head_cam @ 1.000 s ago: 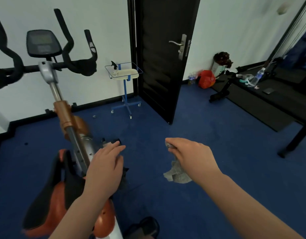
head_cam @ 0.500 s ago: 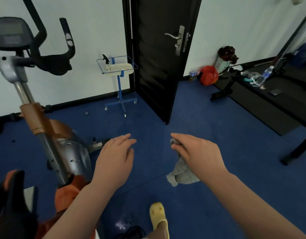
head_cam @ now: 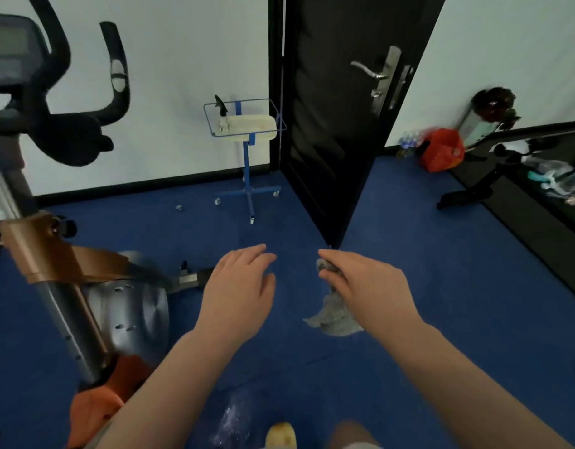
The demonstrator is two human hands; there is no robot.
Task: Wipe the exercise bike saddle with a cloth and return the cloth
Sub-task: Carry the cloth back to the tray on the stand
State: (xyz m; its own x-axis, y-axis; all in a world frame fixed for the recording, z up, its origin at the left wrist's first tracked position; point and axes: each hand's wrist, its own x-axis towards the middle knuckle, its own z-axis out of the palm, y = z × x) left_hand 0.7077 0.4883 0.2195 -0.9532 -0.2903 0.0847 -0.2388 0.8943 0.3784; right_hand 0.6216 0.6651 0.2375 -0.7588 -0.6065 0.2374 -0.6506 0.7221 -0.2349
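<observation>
Grey cloth [head_cam: 333, 314] hangs from the right hand [head_cam: 365, 288], bunched top pinched between thumb and fingertips, loose end dangling over the blue carpet [head_cam: 441, 286]. Left hand [head_cam: 239, 293] is empty, palm down, fingers loosely together and slightly curled, touching nothing. Exercise bike [head_cam: 62, 254] sits at the left edge; saddle isn't visible. Blue wheeled stand [head_cam: 247, 137] with a wire basket is ahead by the wall, beside the open black door [head_cam: 344, 108], well apart from both hands.

Head camera looks forward and down, floorward.
</observation>
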